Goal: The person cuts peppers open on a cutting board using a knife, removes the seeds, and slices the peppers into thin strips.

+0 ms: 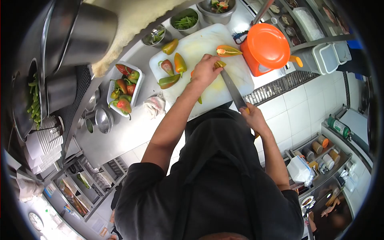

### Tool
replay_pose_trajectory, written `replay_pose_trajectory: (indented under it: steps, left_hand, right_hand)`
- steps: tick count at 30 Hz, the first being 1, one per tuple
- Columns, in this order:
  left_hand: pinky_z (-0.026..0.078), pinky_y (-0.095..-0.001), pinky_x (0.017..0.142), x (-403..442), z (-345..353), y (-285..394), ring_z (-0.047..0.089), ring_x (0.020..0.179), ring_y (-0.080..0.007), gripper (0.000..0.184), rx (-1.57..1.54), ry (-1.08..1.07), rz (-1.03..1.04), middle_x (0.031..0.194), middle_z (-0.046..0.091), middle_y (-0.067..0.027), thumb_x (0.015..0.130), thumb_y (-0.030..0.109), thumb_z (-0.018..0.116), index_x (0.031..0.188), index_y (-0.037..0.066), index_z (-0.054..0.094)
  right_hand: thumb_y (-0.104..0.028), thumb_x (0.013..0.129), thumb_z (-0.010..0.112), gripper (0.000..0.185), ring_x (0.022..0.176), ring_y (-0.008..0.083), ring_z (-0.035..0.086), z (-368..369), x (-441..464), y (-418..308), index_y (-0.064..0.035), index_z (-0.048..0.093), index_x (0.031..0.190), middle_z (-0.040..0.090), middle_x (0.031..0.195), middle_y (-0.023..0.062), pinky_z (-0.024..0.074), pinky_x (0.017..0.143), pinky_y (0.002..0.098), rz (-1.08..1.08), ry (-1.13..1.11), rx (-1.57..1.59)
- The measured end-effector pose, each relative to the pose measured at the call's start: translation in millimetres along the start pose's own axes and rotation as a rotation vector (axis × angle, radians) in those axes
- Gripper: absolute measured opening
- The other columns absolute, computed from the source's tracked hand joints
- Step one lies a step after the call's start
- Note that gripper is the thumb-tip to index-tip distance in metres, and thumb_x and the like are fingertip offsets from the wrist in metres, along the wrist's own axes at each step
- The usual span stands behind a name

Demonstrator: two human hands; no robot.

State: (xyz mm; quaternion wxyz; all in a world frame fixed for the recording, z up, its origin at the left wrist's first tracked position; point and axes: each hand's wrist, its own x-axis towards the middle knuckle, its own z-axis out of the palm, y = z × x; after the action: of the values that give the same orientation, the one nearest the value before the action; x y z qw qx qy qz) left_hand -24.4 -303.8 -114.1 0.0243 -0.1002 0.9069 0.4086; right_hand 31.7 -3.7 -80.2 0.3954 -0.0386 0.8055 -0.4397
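My right hand (254, 119) is wrapped round the handle of a large kitchen knife (233, 89), its blade slanting across a white cutting board (236, 74). Near the blade's tip, the fingers of my left hand (206, 71) are closed on a yellow-green pepper piece (219, 64). A halved pepper (228, 51) with its seeds showing lies at the board's far side. To the left of my left hand lie several peppers, among them an orange-yellow one (180, 64) and a green one (169, 81). My left palm and fingers partly hide more pepper pieces.
An orange lidded tub (267, 44) stands at the board's right. On the left are a white basket (138, 90) of peppers and a crumpled cloth (155, 106). Metal bowls with cut green vegetables (185, 23) line the back. Steel pots (92, 36) sit on an upper shelf.
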Motion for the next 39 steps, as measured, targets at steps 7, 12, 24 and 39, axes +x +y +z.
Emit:
replay_pose_trajectory:
  steps: [7,12,24,39]
  left_hand:
    - [0.065,-0.0336,0.083,-8.9,-28.7,-10.4,0.077,0.086,-0.0209,0.029,-0.106,0.137,0.001,0.119,0.068,-0.0114,0.091,0.01,0.086,0.117,0.002,0.076]
    - [0.064,-0.0335,0.076,-7.3,-74.4,-21.6,0.076,0.081,-0.0195,0.03,-0.156,0.341,0.045,0.117,0.069,-0.0111,0.089,0.011,0.088,0.115,0.002,0.077]
    - [0.06,-0.0409,0.093,44.6,-173.5,-47.6,0.078,0.1,-0.0331,0.039,0.354,0.327,-0.205,0.11,0.081,-0.0123,0.097,0.034,0.079,0.129,0.011,0.076]
    - [0.056,-0.0489,0.098,16.3,-27.6,1.3,0.068,0.116,-0.0354,0.023,0.409,-0.175,0.15,0.118,0.068,-0.0109,0.094,0.018,0.076,0.114,0.009,0.07]
  right_hand:
    - [-0.025,0.106,0.071,0.033,0.067,0.0191,0.065,-1.4,9.5,-39.5,0.0046,0.066,0.12,0.069,0.079,0.0113,0.0522,0.064,0.0381,-0.084,-0.04,-0.183]
    - [-0.027,0.106,0.069,0.029,0.073,0.0466,0.066,3.6,23.8,-79.9,-0.0001,0.058,0.102,0.068,0.079,0.0237,0.0503,0.066,0.0506,-0.302,0.014,-0.312]
    - [-0.027,0.106,0.07,0.03,0.082,0.0489,0.068,-17.6,19.8,-103.0,0.0006,0.058,0.103,0.071,0.085,0.025,0.0529,0.071,0.0502,-0.204,0.143,-0.213]
    - [-0.025,0.107,0.07,0.028,0.084,0.0488,0.072,-20.9,-16.8,-9.9,0.0011,0.059,0.106,0.078,0.098,0.0261,0.0566,0.072,0.0487,-0.032,0.298,-0.126]
